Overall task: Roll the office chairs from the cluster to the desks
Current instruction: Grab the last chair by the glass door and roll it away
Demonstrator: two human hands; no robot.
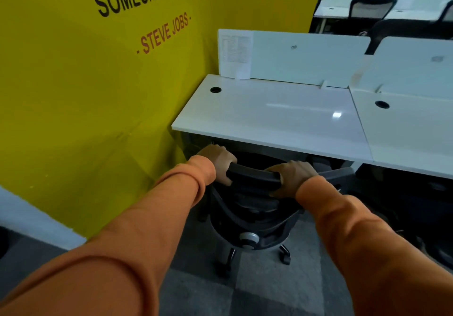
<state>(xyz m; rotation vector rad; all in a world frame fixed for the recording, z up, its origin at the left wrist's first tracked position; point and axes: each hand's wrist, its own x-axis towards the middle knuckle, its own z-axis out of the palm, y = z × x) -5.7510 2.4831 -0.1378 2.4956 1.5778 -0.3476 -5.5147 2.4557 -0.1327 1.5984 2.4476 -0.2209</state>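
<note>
Our orange sleeves [147, 230] reach forward over the grey carpet floor [245, 291], and at their ends the left hand [217, 162] and right hand [291, 177] hold the black office chair [252, 207]. Fingers [228, 160] of both hands are curled round the top rail [252, 174] of its backrest, one at each end.

We judge that rail the right place to hold: it looks stiff, while the mesh below it would likely give. On its casters [284, 257] the chair should roll readily despite some weight (carpet will probably add drag), and since it may swivel on its column, two spread hands should keep it straight.

It is a dark chair with a curved back frame, a silver knob under the seat and a star base. It stands at the front edge of the white counter [269, 117], seat apparently tucked under, just beside the yellow wall [98, 95].

Beyond, a white divider panel [306, 58] carries a printed sheet [235, 53], a second counter [411, 129] adjoins on the right, and more chairs [370, 9] stand far off.
</note>
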